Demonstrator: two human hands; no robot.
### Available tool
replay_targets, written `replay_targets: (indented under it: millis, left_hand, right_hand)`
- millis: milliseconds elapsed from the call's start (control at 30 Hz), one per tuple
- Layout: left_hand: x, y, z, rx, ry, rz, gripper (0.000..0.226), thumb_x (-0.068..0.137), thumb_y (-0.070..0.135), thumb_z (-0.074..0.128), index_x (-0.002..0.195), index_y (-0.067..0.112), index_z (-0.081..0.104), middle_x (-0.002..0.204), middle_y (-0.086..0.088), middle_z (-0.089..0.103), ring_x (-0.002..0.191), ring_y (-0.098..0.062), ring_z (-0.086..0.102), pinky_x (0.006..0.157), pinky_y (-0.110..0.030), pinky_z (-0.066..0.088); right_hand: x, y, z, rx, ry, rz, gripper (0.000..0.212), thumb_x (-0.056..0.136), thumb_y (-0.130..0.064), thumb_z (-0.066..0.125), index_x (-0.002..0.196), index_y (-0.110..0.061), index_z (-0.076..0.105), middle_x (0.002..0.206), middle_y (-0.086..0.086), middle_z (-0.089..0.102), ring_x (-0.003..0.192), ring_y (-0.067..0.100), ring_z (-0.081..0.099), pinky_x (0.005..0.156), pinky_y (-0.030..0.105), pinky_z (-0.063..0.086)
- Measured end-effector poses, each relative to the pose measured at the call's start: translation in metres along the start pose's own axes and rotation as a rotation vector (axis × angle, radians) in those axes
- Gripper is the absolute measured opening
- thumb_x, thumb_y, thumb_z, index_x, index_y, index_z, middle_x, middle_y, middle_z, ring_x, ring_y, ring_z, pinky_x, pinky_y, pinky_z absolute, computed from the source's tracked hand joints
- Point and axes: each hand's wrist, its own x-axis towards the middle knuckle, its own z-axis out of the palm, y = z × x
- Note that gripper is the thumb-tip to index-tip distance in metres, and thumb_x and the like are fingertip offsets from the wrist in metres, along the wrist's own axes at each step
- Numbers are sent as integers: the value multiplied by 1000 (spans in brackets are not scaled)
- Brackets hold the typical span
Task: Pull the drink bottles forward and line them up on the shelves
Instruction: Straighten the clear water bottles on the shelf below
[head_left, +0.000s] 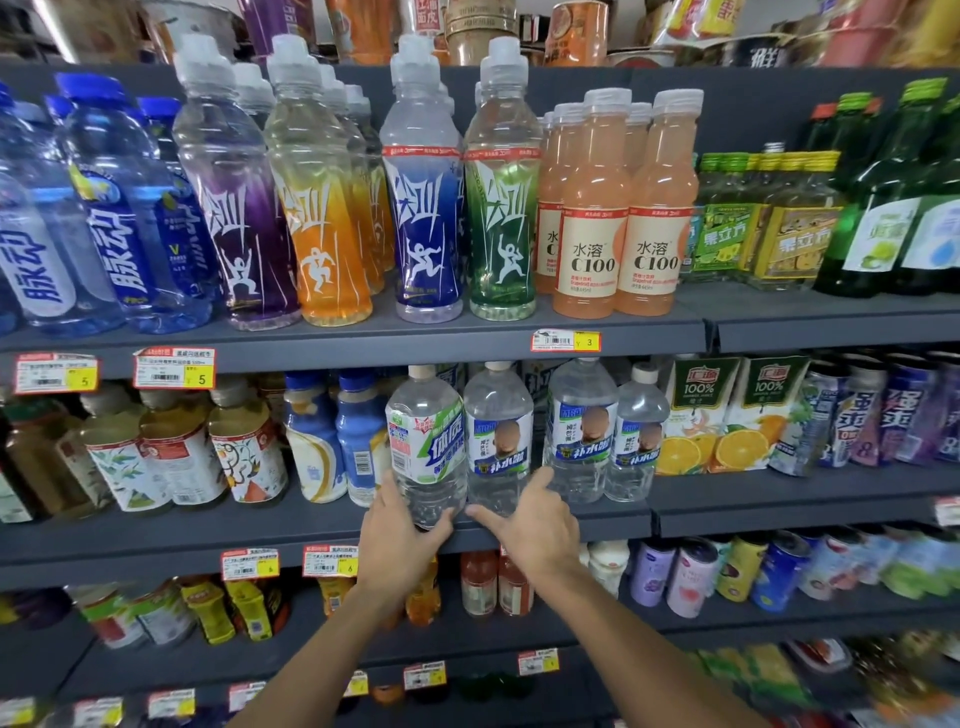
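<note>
Grey shop shelf (208, 530), packed with drinks — left grip (400, 538) curls round the green-labelled bottle (426, 447) at its base; right grip (535, 525) spread loose, holding nothing, against the blue-labelled bottle (498, 441).

Dark grey shelves (363, 349) (price tags (174, 368) clipped along front edges).
</note>
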Motion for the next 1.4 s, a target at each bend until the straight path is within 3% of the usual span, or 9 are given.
replay_targets:
  millis: [233, 400, 567, 633, 733, 867, 1067, 1200, 1400]
  left_hand:
    - [14, -3, -16, -17, -193, 58, 82, 81, 54, 73, 145, 38, 24, 134, 23, 48, 120, -1, 51, 100, -25, 44]
    - [25, 5, -23, -31, -364, 49, 84, 89, 35, 72, 153, 31, 19, 148, 13, 46, 133, -8, 46, 111, -29, 36]
    - [14, 15, -7, 139, -229, -81, 76, 95, 27, 64, 154, 23, 16, 140, -4, 56, 120, -25, 58, 98, -41, 50]
    - [9, 15, 0, 121, -146, -116, 70, 94, 31, 64, 151, 24, 22, 134, -3, 60, 114, -25, 61, 94, -41, 52]
    - [10, 15, 3, 56, -98, -118, 82, 86, 48, 72, 150, 23, 26, 136, 5, 59, 119, -21, 60, 96, -41, 51]
    - [18, 15, 2, 55, -100, -93, 74, 81, 48, 77, 139, 29, 36, 133, 10, 59, 118, -18, 59, 93, -39, 52]
    - [28, 3, -7, -12, -264, -42, 66, 88, 29, 75, 143, 25, 38, 133, 10, 60, 122, -16, 56, 97, -28, 41]
    - [30, 2, -15, -53, -322, -31, 69, 87, 31, 77, 144, 27, 38, 129, 16, 58, 118, -6, 54, 96, -20, 37]
    - [23, 1, -11, 118, -282, 48, 102, 64, 44, 91, 145, 26, 31, 133, 7, 62, 121, -18, 59, 98, -37, 50]
  right_hand:
    - [16, 18, -18, -254, -70, -230, 88, 76, -85, 55, 123, -11, 45, 105, 7, 70, 101, 27, 68, 81, 38, 52]
    - [15, 28, -20, -197, -87, -232, 82, 81, -78, 55, 125, -10, 46, 102, 8, 70, 101, 27, 68, 82, 37, 53]
    - [16, 30, -23, -245, -94, -279, 82, 82, -78, 51, 125, -8, 45, 104, 10, 71, 103, 29, 68, 83, 38, 53]
    - [17, 30, -24, -272, -97, -295, 84, 82, -79, 50, 126, -7, 45, 105, 10, 71, 103, 29, 68, 82, 37, 52]
    - [18, 30, -25, -294, -81, -292, 84, 82, -79, 51, 125, -8, 46, 107, 11, 70, 105, 29, 67, 82, 37, 52]
    - [18, 28, -23, -268, -89, -268, 83, 83, -76, 53, 127, -6, 46, 109, 11, 70, 107, 30, 67, 82, 37, 51]
    - [19, 30, -22, -270, -95, -270, 83, 86, -75, 50, 131, -5, 45, 111, 12, 69, 107, 30, 66, 84, 38, 51]
    - [23, 31, -25, -291, -117, -288, 84, 85, -74, 52, 131, -4, 45, 109, 12, 68, 105, 29, 67, 81, 38, 53]
    - [29, 31, -27, -255, -194, -283, 76, 83, -71, 61, 120, -5, 52, 107, 12, 67, 103, 30, 67, 79, 37, 52]
